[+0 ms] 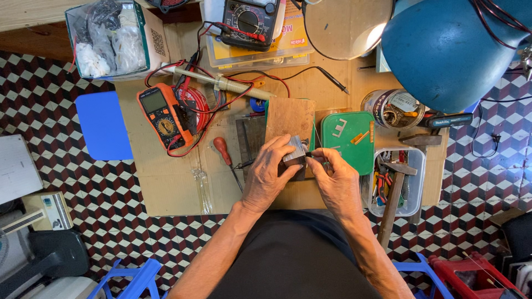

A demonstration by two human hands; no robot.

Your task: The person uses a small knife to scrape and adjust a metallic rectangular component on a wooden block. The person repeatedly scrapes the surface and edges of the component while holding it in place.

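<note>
My left hand [269,174] grips a small grey metal block [295,150] over the low cardboard-covered table [166,188]. My right hand [335,185] holds a thin dark tool [317,156] whose tip touches the block's right side. Just behind the hands lies a brown wooden board [289,117]. A red-handled screwdriver [223,150] rests to the left of my left hand.
An orange multimeter [162,114] with red and black leads lies at the left, a black multimeter [248,22] at the back. A green lid [349,141], a clear tub with a hammer [394,194], a tin [392,108], and a blue lamp [449,47] stand at the right.
</note>
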